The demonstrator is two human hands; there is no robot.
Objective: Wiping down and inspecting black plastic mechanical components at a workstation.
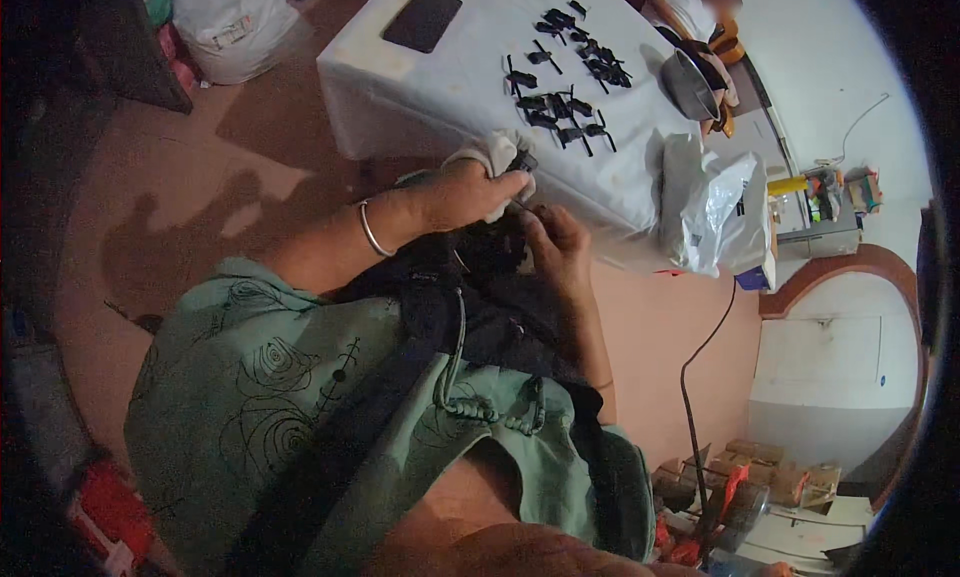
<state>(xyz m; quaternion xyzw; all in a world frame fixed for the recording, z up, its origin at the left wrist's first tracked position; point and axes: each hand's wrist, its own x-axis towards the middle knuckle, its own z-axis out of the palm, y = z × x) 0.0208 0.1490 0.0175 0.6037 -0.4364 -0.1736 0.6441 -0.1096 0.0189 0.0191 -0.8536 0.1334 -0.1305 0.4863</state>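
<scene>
Holding black piece (522,163), hands (465,194) near table edge (425,99)

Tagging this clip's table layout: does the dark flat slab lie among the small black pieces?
No, the dark slab lies apart on the white table, left of the small black pieces.

The left fingers (512,183) partly hide a dark piece (523,161), its details too small to tell.

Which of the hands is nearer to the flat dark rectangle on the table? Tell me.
Left. The left hand is below the flat dark rectangle in the picture, by the near edge of the table; the right hand is lower and further right, farther from it.
</scene>
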